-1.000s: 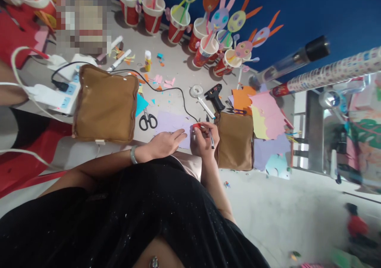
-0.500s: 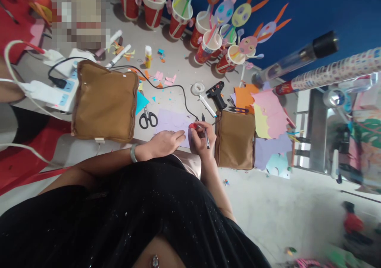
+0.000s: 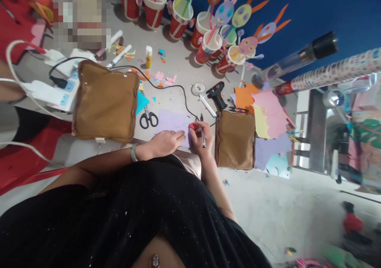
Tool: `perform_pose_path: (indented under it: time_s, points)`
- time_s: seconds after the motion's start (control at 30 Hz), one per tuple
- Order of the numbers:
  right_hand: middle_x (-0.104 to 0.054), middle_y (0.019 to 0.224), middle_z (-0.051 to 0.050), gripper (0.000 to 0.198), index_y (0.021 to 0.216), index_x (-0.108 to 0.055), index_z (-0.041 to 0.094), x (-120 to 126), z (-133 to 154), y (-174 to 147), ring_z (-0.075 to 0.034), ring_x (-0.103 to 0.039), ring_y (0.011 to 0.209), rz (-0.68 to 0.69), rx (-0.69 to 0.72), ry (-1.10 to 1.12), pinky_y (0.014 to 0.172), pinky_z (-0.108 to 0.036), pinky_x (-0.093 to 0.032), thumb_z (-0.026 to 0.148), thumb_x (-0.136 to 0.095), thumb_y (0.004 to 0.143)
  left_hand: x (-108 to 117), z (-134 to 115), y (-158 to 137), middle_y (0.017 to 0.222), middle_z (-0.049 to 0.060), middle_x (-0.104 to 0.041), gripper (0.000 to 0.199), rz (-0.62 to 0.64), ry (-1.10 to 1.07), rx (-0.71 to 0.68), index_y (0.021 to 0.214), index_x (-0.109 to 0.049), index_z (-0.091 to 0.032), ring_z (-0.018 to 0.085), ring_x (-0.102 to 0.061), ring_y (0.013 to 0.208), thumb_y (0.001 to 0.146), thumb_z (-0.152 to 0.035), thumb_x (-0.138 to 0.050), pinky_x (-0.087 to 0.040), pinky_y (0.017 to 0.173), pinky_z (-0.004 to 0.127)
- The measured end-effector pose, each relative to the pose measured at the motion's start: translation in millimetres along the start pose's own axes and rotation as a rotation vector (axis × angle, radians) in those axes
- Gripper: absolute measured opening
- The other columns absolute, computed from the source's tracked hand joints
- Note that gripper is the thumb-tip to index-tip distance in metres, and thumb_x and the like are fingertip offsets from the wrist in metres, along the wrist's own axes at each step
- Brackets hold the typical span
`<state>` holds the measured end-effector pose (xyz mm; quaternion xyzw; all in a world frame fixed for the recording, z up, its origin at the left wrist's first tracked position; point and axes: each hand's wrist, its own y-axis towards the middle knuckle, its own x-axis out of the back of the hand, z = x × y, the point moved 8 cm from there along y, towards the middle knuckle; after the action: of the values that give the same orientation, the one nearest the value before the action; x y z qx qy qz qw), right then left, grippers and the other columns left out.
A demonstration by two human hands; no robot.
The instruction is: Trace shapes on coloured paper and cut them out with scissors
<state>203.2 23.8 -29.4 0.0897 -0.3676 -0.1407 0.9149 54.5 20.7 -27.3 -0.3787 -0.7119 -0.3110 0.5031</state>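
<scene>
A sheet of light purple paper point(image 3: 171, 119) with faint drawn lines lies at the table's front edge. My left hand point(image 3: 166, 142) rests flat on its near part, fingers stretched out to the right. At the sheet's right side, my right hand point(image 3: 202, 139) is closed round a pen point(image 3: 203, 135) with a dark upper end. Between the thumb and fingers of that same hand is a small red object point(image 3: 193, 126), its kind unclear, down at the paper. Black-handled scissors point(image 3: 149, 120) lie just left of the sheet, blades partly over blue paper point(image 3: 142, 102).
Brown cushions flank the work spot, one left point(image 3: 104, 101) and one right point(image 3: 235, 141). Beyond the paper are a glue gun point(image 3: 218, 95), a tape roll point(image 3: 198, 88), a glue stick point(image 3: 149, 57) and a black cord point(image 3: 178, 86). Several red cups point(image 3: 154, 12) with paper figures line the back.
My right hand has shifted slightly left, and the pen in it stands at a different angle, its lower end further left. My left hand stays in place on the paper.
</scene>
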Motion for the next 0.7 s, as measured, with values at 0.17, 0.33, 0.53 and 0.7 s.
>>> perform_pose_path:
  time_s: [0.17,0.33,0.53,0.7]
  points:
    - [-0.074,0.092,-0.002,0.023,0.111,-0.065,0.022,-2,-4,0,-0.013,-0.063,0.066,0.012,-0.013,0.012,0.069,-0.03,-0.056,0.03,-0.067,0.09,3,0,-1,0.14,0.011,-0.066,0.028,-0.01,0.016,-0.002,0.12,-0.065,-0.015,0.02,-0.073,0.076,0.099,-0.015,-0.046,-0.051,0.061,0.037]
    - [-0.073,0.095,-0.003,0.024,0.114,-0.063,0.023,-2,-3,1,-0.014,-0.064,0.068,0.024,0.024,0.016,0.07,-0.031,-0.057,0.03,-0.066,0.091,7,-3,8,0.161,0.014,-0.048,0.035,0.01,0.02,0.011,0.128,-0.063,-0.013,0.018,-0.072,0.075,0.099,-0.014,-0.044,-0.052,0.06,0.036]
    - [-0.072,0.095,-0.004,0.026,0.117,-0.061,0.023,-4,-6,1,-0.016,-0.066,0.071,0.011,0.067,0.021,0.072,-0.033,-0.058,0.032,-0.065,0.092,9,-4,24,0.161,0.018,-0.048,0.049,0.072,-0.02,0.021,0.142,-0.056,-0.01,0.02,-0.073,0.082,0.095,-0.01,-0.045,-0.053,0.064,0.036]
    - [-0.074,0.102,-0.007,0.031,0.121,-0.059,0.024,-4,-6,-1,-0.018,-0.069,0.076,0.03,0.056,0.02,0.078,-0.037,-0.06,0.03,-0.065,0.091,11,2,28,0.154,0.012,-0.056,0.045,0.086,-0.063,0.033,0.137,-0.061,-0.012,0.022,-0.074,0.085,0.095,-0.01,-0.045,-0.052,0.062,0.039]
